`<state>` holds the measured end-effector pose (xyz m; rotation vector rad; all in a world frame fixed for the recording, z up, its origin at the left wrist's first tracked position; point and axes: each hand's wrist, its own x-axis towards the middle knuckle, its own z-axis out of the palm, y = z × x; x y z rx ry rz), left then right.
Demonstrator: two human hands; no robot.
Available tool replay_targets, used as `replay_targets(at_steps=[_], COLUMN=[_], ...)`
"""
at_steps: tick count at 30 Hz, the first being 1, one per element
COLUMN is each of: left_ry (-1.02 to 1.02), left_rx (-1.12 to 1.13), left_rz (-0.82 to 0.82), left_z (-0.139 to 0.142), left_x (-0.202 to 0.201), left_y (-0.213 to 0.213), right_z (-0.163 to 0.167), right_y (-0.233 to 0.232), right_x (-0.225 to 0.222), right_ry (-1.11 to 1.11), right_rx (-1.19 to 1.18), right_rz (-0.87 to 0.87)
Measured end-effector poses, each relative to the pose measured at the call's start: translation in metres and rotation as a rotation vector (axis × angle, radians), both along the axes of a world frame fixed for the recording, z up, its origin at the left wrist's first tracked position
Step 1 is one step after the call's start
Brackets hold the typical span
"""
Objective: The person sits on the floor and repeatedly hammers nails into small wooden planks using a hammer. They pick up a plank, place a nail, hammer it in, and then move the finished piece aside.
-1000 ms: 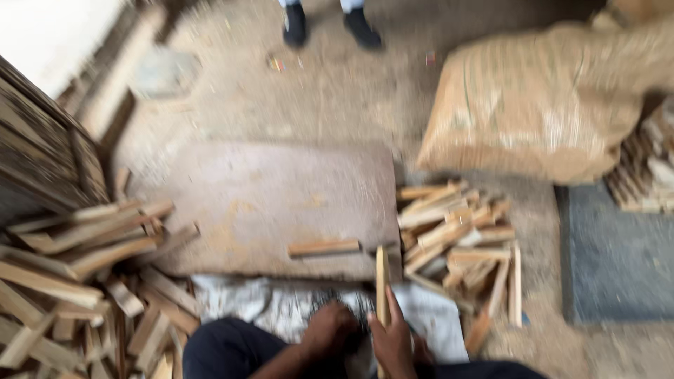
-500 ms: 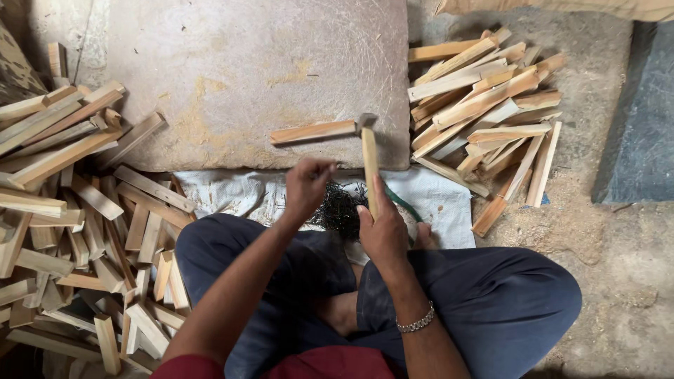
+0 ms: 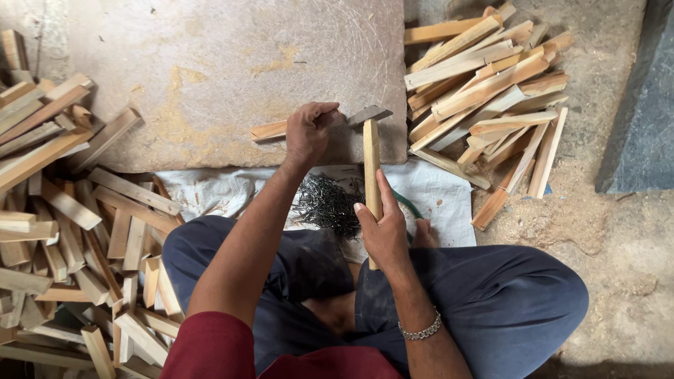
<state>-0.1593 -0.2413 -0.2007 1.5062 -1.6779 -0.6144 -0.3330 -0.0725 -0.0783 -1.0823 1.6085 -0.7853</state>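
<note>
Head view, looking straight down my chest: the biggest thing before me is the flat stone slab [image 3: 210, 77], and it fills far more of the frame than it did a second ago, when the view reached the far floor, a sack and someone's shoes. On my left lies the heap of cut wood offcuts [image 3: 63, 210]; on my right, the stack of longer wood strips [image 3: 484, 91], beside a dark slab [image 3: 642, 119] at the edge. A white cloth [image 3: 435, 189] is spread between the stone and my crossed legs in dark blue trousers [image 3: 505, 295], and a pile of dark nails [image 3: 328, 203] sits on it.

My left hand [image 3: 309, 132] has gone forward from the nails, where it was half a second ago, and is now closed on the short wood piece [image 3: 270, 130] lying on the near edge of the stone, fingers curled over its right end. My right hand [image 3: 385, 228] keeps its grip on the hammer handle [image 3: 371, 161], held upright as before, with the metal hammer head [image 3: 370, 114] touching the stone just right of my left fingers.
</note>
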Motion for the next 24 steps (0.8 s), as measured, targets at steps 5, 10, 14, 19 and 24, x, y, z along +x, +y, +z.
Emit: replay_targets(at_steps=[5, 10, 14, 19, 24], left_ry=[-0.063, -0.086, -0.12, -0.127, -0.04], left_rx=[-0.005, -0.068, -0.144, -0.1, -0.09], left_rz=[0.015, -0.005, -0.001, 0.026, 0.023], left_z=[-0.004, -0.007, -0.007, -0.002, -0.002], left_x=[-0.003, -0.004, -0.006, -0.009, -0.009], left_y=[0.001, 0.003, 0.005, 0.01, 0.012], right_z=[0.012, 0.014, 0.007, 0.003, 0.014], right_y=[-0.002, -0.004, -0.001, 0.004, 0.008], right_x=[0.003, 0.004, 0.003, -0.002, -0.006], right_ry=[-0.057, -0.027, -0.015, 0.371, 0.485], right_rx=[0.03, 0.137, 0.068, -0.433, -0.499], right_rz=[-0.029, -0.043, -0.028, 0.14, 0.155])
